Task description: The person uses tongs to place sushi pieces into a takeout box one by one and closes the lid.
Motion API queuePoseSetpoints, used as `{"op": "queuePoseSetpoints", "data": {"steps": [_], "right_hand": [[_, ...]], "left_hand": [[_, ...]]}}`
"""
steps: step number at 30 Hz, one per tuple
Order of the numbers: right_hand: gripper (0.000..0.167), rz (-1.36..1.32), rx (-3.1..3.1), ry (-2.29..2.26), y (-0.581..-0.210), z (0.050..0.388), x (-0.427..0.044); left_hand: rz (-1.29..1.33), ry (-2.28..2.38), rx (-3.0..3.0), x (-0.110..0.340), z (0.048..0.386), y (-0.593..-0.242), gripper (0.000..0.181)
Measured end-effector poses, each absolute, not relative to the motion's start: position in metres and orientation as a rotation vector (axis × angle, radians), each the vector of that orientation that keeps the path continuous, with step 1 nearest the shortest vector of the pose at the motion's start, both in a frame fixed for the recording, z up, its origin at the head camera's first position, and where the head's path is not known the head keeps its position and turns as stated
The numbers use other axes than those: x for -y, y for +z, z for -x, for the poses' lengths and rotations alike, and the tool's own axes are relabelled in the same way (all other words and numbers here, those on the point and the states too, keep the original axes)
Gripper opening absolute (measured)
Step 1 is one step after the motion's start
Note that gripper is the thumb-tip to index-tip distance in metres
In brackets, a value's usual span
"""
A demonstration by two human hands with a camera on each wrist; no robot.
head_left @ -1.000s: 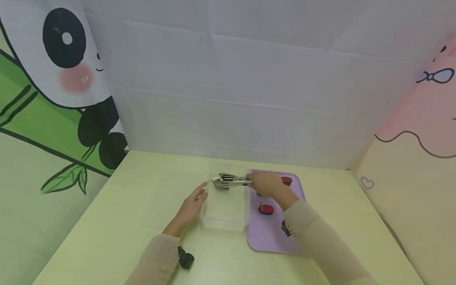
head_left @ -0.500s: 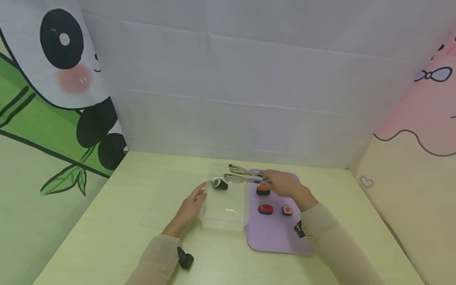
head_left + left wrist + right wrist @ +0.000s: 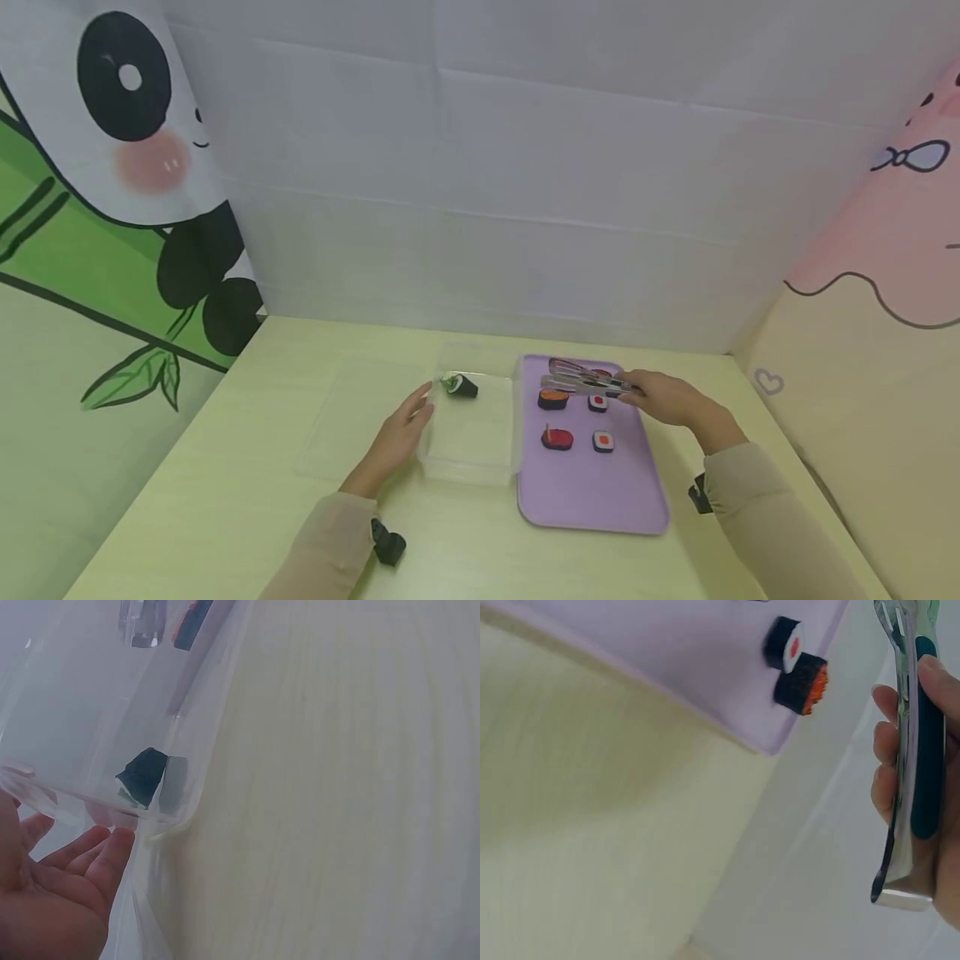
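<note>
A clear plastic box stands in the middle of the table. My left hand rests its fingertips against the box's left side, fingers fairly straight. Inside, at the back left corner, lies a dark seaweed-wrapped sushi roll with green at one end. My right hand grips metal tongs with dark handles, and their tips hang over the back of the purple tray with a gap between them. Below the tips sits an orange-topped sushi; a small white-and-red roll is near it.
Nearer the front of the tray lie a red-topped sushi and a roll with an orange centre. Another red-topped piece at the back is partly behind the tongs. A flat clear lid lies left of the box. A pale wall rises behind the table.
The tongs have let go of the seaweed roll, which stays in the box. My right hand has carried the tongs right, over the tray. The left hand stays at the box.
</note>
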State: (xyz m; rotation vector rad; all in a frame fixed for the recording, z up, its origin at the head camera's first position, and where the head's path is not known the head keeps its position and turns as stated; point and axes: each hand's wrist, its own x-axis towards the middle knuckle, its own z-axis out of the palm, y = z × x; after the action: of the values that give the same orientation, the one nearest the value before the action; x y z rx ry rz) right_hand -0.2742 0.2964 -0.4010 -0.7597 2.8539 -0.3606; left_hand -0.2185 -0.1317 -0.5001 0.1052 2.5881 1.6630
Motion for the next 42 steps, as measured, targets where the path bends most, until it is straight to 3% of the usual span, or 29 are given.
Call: {"op": "queuePoseSetpoints", "data": {"steps": [13, 24, 32, 42], "right_hand": [[0.032, 0.839, -2.867, -0.252, -0.422, 0.275, -0.301], [0.037, 0.864, -2.946, -0.398, -0.395, 0.267, -0.305], [0.038, 0.955, -2.937, -0.399, -0.376, 0.264, -0.263], [0.031, 1.176, -2.894, -0.285, -0.393, 0.273, -0.195]], "left_hand": [[-0.098, 1.683, -2.576, 0.131, 0.217, -0.5, 0.052], [-0.111, 1.676, -2.588, 0.13, 0.217, -0.5, 0.051], [-0.119, 1.676, -2.598, 0.131, 0.217, -0.502, 0.052], [-0.064, 1.663, -2.596, 0.129, 0.219, -0.502, 0.052]]}}
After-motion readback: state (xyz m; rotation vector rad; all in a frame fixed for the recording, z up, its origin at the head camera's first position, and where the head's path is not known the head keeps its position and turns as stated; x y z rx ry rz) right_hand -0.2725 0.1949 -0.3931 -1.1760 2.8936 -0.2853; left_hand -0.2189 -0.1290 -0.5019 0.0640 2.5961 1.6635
